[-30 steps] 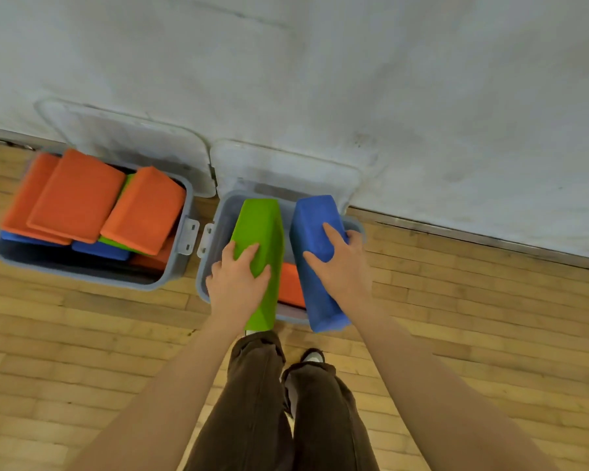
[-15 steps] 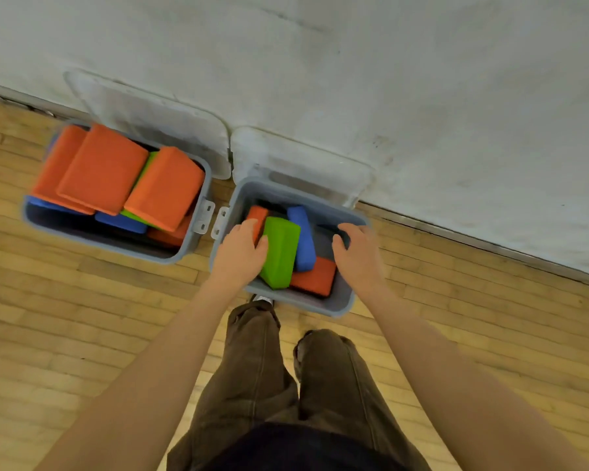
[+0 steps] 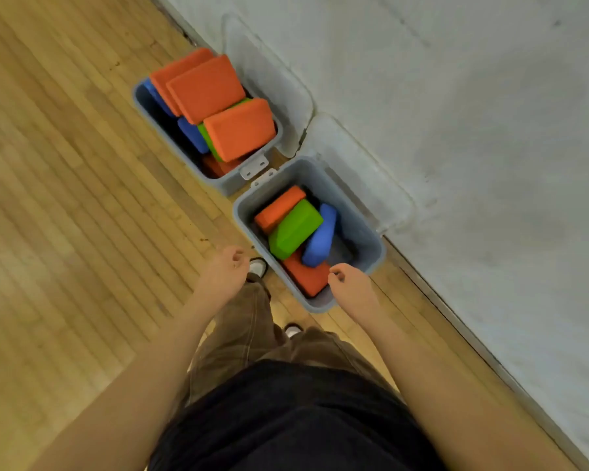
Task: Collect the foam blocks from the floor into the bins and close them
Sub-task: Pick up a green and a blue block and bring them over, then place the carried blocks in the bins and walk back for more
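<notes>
Green block (image 3: 295, 229) in near bin (image 3: 371, 232), both hands (image 3: 223, 271) empty

The floor (image 3: 65, 205) is yellow-brown wood with long thin stripes. The wall (image 3: 473, 113) is pale grey-white with faint marks. Both bins are grey-blue. The far bin (image 3: 143, 100) holds big orange blocks (image 3: 206, 88), with some blue and a bit of green under them. The near bin (image 3: 371, 239) holds a bright green block (image 3: 295, 229), a blue block (image 3: 320, 237) and two orange ones. The trousers (image 3: 249, 331) are brown, and the top (image 3: 286, 419) is dark, almost black.
</notes>
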Available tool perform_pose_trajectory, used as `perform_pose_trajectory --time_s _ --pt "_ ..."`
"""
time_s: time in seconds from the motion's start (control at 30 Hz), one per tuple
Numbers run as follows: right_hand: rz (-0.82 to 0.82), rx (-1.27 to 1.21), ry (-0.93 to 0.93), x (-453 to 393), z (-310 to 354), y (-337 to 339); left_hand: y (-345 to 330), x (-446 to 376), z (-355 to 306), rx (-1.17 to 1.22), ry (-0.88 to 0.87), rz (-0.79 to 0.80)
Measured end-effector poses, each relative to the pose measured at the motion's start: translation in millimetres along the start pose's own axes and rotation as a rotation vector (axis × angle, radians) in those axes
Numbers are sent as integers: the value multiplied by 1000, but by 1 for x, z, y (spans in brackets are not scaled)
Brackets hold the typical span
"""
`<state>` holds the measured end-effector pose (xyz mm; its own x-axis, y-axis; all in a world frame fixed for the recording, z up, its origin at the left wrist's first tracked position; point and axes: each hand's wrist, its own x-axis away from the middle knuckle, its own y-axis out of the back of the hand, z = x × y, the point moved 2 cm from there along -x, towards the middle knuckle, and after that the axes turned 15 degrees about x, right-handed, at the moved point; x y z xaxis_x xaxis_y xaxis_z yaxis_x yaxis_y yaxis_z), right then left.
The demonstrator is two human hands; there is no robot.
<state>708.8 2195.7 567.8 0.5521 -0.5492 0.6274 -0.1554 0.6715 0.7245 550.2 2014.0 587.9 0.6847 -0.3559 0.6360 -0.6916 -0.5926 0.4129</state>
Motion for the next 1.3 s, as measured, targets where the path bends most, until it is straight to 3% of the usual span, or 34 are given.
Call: perform_pose_trajectory --time_s 0.27,0.53,0.73,0.87,1.03,1.3 --pt "193 385 331 48 6 -48 -37 162 143 412 362 -369" --pt "440 814 831 134 104 -136 -88 318 248 936 756 -804" --pt "563 1039 1240 257 175 -244 -149 422 312 1362 970 -1069" --pt "586 1187 1407 337 203 -331 -154 477 366 1566 1034 -1219" --pt "616 1271 1529 438 225 -433 -117 535 443 1573 1020 -1355" --pt "609 1238 1426 513 283 -527 8 595 556 1463 888 -1393"
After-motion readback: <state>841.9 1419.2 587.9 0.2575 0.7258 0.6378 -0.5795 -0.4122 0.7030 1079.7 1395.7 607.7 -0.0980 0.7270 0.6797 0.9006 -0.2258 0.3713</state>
